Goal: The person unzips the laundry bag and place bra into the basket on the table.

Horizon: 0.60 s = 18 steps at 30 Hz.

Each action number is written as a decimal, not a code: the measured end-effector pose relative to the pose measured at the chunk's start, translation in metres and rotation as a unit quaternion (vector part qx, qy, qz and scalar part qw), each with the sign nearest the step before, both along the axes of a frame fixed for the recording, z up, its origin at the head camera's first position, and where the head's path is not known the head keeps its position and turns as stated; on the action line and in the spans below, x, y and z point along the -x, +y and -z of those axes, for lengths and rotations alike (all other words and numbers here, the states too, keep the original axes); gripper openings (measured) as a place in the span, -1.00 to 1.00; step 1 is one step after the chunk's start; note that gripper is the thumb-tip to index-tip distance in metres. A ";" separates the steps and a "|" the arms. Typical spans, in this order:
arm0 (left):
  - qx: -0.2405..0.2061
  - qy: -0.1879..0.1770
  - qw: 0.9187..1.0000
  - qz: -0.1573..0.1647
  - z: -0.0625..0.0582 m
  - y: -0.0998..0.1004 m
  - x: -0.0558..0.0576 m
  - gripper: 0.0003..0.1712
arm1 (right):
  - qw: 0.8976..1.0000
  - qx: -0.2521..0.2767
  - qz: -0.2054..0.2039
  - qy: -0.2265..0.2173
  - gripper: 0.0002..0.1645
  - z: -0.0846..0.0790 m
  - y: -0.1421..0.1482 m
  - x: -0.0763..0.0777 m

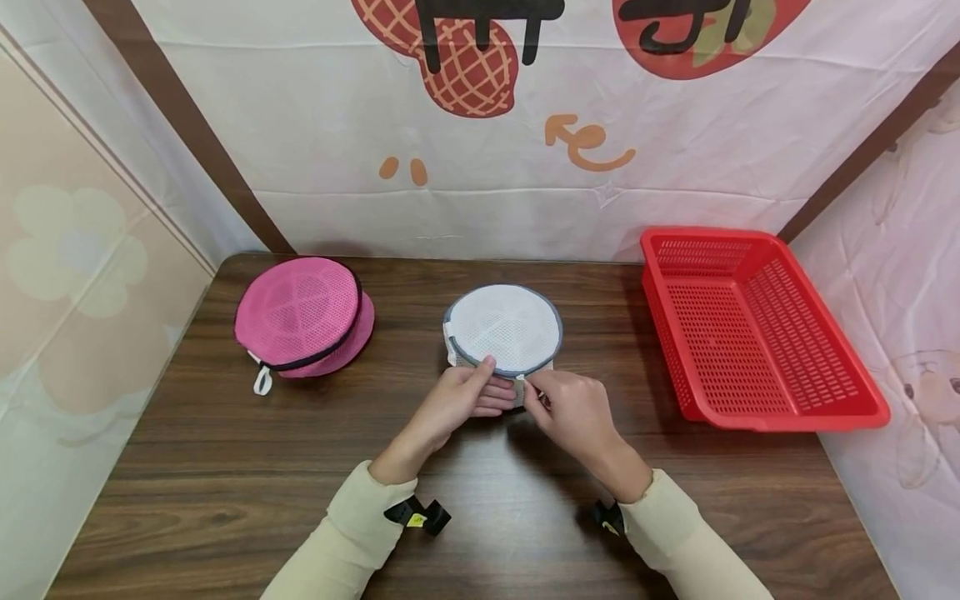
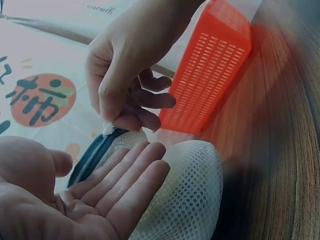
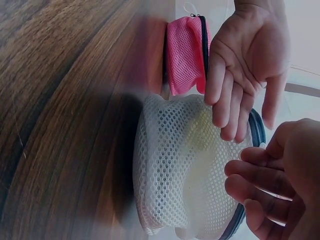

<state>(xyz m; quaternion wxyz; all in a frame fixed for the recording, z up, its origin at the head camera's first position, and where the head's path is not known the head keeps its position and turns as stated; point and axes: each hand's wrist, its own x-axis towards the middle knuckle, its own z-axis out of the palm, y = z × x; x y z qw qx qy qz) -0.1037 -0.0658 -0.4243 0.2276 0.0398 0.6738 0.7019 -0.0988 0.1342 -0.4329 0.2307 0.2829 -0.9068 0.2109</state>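
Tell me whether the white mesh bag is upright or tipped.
Upright: the white mesh bag has its round top facing up in the head view, and the right wrist view shows its blue rim away from the table.

A pink mesh bag (image 1: 300, 312), edged by a black zipper (image 1: 318, 362), is placed on a dark wooden table (image 1: 240, 467) at left; a red slotted basket (image 1: 787, 422) is set at right. Behind, a white printed cloth (image 1: 480, 221) is hung.

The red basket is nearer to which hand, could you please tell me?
Right. The right hand, pinching the tab on the white bag, is left of the red basket; the left hand, at the bag, is farther left.
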 end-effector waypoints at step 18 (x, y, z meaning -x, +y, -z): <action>-0.014 0.006 1.000 -0.009 0.001 -0.003 0.002 -0.44 | 1.000 -0.004 -0.005 0.004 -0.72 0.001 -0.001 0.002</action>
